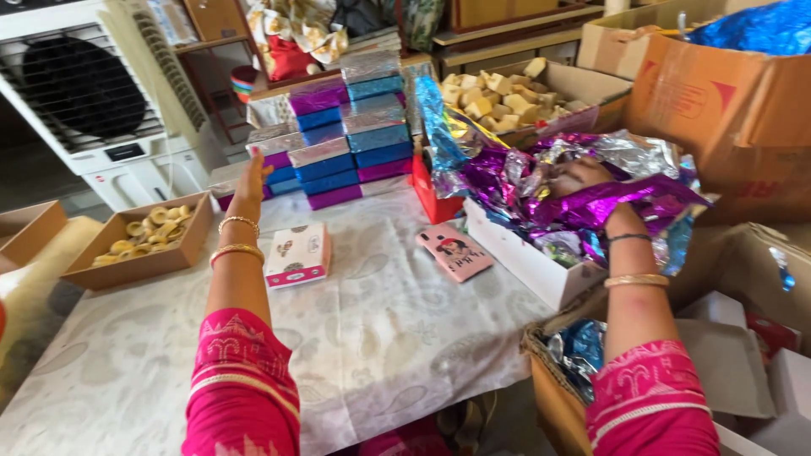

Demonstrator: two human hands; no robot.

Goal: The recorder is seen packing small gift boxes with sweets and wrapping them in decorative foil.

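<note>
Nearest the camera, two pink sleeves are extending over a tabletop point(372, 338) covered with a pale patterned cloth.

The left hand point(251, 179) is reaching forward to the stack of foil-wrapped boxes point(342, 139), which is sitting at the far edge of the tabletop in purple, blue and silver layers. Its fingers are lying straight and loosely spread against the lower left end of the stack; they are gripping nothing.

Just right of the left forearm, a small white patterned box point(297, 255) is lying on the cloth. A pink phone point(454, 251) is lying face down farther right.

The right hand point(579, 176) is resting in a heap of purple foil sheets point(583, 198), which is filling a white tray point(528, 266) at the right edge of the tabletop. Its fingers are curling into the foil, but foil is covering them in part, so I cannot tell whether they are pinching a sheet.

At left, a cardboard tray of small rings point(139, 241) is sitting. Beyond the foil, an open carton of pale blocks point(507, 97) is standing. Far left, a white air cooler point(93, 101) is standing.
</note>
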